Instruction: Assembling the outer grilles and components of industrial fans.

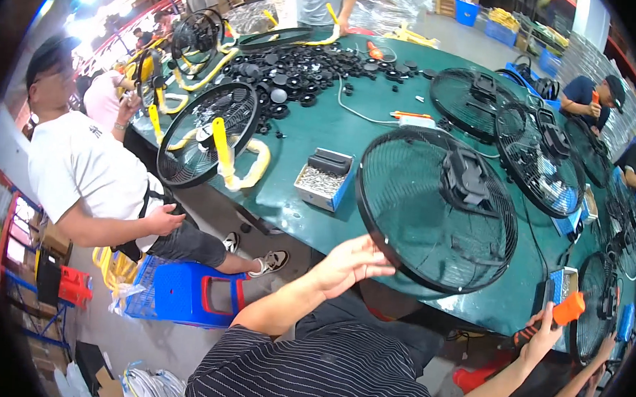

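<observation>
My left hand (355, 264) is at the near left rim of a round black fan guard (432, 219), its fingers loosely spread and at the rim. A black plastic bracket (470, 179) sits on the guard's mesh. The guard reaches over the table's near edge. To the right, my right hand (539, 338) is closed round an orange and black power screwdriver (568, 309), near a small box of screws (564, 282). Left of the guard stands another open box of screws (323, 181) with a black bar-shaped part (331, 161) lying across it.
More fan guards (539, 158) crowd the right of the green table (295, 222). Black round parts (288, 82) are heaped at the back. A guard with a yellow tube frame (223, 147) leans at the left. A person in a white shirt (92, 179) stands beside a blue stool (183, 292).
</observation>
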`<state>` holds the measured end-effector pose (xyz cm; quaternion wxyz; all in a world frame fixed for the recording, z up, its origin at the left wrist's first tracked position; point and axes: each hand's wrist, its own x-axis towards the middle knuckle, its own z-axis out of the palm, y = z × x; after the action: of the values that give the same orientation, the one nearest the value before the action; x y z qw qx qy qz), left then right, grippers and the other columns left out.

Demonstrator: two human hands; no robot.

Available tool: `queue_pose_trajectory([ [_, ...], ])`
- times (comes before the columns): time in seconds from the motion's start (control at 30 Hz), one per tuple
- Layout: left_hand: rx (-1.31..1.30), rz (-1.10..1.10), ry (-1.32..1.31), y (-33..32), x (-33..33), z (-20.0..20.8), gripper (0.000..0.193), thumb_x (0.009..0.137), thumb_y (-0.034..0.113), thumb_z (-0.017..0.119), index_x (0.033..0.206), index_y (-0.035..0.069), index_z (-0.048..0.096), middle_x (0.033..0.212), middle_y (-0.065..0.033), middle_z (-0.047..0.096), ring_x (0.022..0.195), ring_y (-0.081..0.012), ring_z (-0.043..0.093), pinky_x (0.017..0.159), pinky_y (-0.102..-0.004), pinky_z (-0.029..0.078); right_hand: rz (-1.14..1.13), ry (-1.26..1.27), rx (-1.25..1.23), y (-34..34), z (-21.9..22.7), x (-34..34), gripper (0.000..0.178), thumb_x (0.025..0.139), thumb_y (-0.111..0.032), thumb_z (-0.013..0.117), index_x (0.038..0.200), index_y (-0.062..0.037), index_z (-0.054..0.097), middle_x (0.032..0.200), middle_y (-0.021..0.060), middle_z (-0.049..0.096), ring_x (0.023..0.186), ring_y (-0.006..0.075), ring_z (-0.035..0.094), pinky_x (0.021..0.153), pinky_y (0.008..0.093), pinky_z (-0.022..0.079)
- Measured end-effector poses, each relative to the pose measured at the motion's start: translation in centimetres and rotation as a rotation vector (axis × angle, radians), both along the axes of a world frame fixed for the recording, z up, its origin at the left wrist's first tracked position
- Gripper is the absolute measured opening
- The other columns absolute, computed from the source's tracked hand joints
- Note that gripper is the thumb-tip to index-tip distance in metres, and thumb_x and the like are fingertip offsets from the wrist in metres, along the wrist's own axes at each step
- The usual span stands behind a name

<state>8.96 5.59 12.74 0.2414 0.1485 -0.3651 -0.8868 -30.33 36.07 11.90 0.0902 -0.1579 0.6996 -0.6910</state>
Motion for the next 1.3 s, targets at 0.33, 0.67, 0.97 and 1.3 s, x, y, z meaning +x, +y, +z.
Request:
queue_pose_trajectory([
  [0.33, -0.333, -0.478, -0.614, 2.0, 2.7, -2.9, 0.048, 0.106, 0.017, 0.067, 0.145, -0.009, 0.057, 0.122, -0.0242, 0.074, 0.108, -0.0276, 0.075, 0.094, -0.0398, 0.063, -0.240, 0.537, 0.956, -7.8, -2.3, -3.8, 0.062, 0.083, -0.059, 0.084, 0.110, -0.0046, 0.074, 0.094, 0.0200, 0.078, 0.094, 0.0409, 0.077, 0.084, 0.0496, 0.059],
  [0.67, -1.829, 0.188, -0.290, 4.3, -12.6, 3.9, 0.059, 0.076, 0.034, 0.091, 0.119, 0.000, 0.069, 0.121, -0.0157, 0.067, 0.112, -0.0352, 0.065, 0.094, -0.0442, 0.054, -0.336, 0.731, 1.258, -10.0, -5.7, -3.9, 0.067, 0.080, -0.065, 0.081, 0.104, -0.0025, 0.073, 0.111, 0.0159, 0.071, 0.114, 0.0334, 0.068, 0.090, 0.0464, 0.057],
  [0.97, -1.772, -0.213, -0.580, 9.1, -19.3, 1.3, 0.052, 0.094, 0.026, 0.074, 0.136, 0.001, 0.056, 0.098, -0.0180, 0.072, 0.091, -0.0385, 0.071, 0.080, -0.0502, 0.056, -0.253, 0.607, 1.138, -10.1, -6.9, -3.8, 0.064, 0.083, -0.057, 0.083, 0.108, -0.0006, 0.066, 0.110, 0.0172, 0.066, 0.103, 0.0334, 0.071, 0.084, 0.0431, 0.061],
  [1.3, -1.395, -0.124, -0.615, 0.9, -16.9, 14.0, 0.057, 0.088, 0.041, 0.085, 0.127, 0.002, 0.070, 0.097, -0.0119, 0.073, 0.088, -0.0191, 0.068, 0.079, -0.0376, 0.057, -0.170, 0.542, 1.146, -9.8, -6.0, -3.6, 0.064, 0.085, -0.055, 0.082, 0.113, -0.0004, 0.065, 0.116, 0.0167, 0.065, 0.110, 0.0341, 0.071, 0.090, 0.0441, 0.061],
])
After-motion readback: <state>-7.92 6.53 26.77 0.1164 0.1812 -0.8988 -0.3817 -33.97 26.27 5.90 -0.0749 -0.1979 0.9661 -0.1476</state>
